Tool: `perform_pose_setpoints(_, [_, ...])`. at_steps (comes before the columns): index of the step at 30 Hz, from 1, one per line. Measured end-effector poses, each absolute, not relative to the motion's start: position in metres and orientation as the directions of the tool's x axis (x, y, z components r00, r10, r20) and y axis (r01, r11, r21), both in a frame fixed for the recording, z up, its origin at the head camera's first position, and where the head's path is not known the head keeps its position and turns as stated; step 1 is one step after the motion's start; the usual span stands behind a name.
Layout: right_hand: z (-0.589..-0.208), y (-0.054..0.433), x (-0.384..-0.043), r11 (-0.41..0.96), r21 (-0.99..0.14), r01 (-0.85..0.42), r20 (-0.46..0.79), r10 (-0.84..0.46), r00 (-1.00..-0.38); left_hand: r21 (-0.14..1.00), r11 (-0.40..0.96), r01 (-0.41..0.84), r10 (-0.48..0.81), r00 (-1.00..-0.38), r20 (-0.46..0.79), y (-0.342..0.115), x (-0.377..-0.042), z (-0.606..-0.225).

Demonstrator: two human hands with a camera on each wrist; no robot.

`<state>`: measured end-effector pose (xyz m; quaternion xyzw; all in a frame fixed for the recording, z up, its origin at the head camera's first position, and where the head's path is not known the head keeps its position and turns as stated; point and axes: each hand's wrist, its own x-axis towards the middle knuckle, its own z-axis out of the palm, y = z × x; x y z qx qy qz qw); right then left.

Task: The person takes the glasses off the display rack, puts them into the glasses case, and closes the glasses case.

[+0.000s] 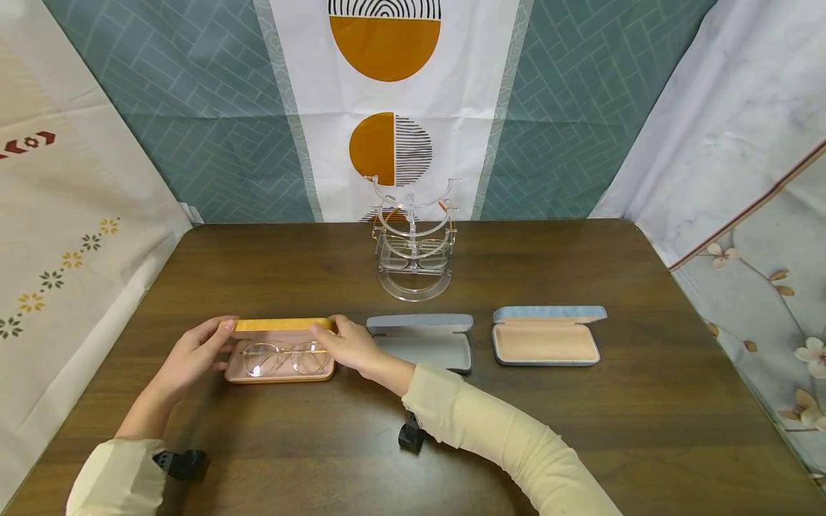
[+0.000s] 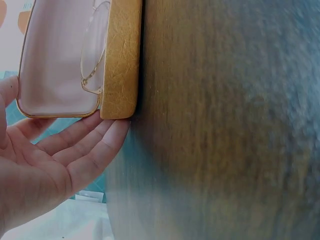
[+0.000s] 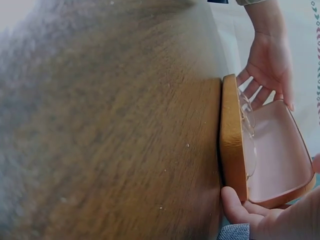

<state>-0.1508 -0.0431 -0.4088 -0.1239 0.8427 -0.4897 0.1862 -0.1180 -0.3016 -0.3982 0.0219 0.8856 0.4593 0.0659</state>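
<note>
An orange-yellow eyeglass case (image 1: 282, 325) stands with its lid raised on the left part of the table. Inside its pink-lined base lies a pair of glasses (image 1: 308, 358) with thin gold rims. My left hand (image 1: 193, 355) holds the case's left end, thumb on the lid's edge and fingers against the end of the base, as the left wrist view shows. At the opposite end, my right hand (image 1: 353, 344) grips the case with its thumb at the lid and fingertips (image 3: 232, 200) at the base corner.
To the right stand an open grey case (image 1: 422, 347) and an open blue case (image 1: 547, 342) with a beige lining. A clear display stand (image 1: 415, 292) with glasses on it is at the back middle. Patterned cloths (image 1: 239, 165) surround the wooden table (image 1: 310, 451).
</note>
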Motion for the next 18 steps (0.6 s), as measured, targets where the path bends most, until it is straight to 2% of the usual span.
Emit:
perform_pose_setpoints(7, [-0.4080, -0.0435, -0.1529, 0.497, -0.868, -0.013, -0.200, -0.373, -0.906, 0.838, 0.546, -0.014, 0.114, -0.989, -0.091, -0.3001, -0.1177, -0.3980])
perform_pose_setpoints(18, [-0.4096, -0.0451, -0.1511, 0.528, -0.847, -0.063, -0.159, -0.364, -0.918, 0.859, 0.511, 0.022, 0.144, -0.988, -0.060, -0.3041, -0.1137, -0.4016])
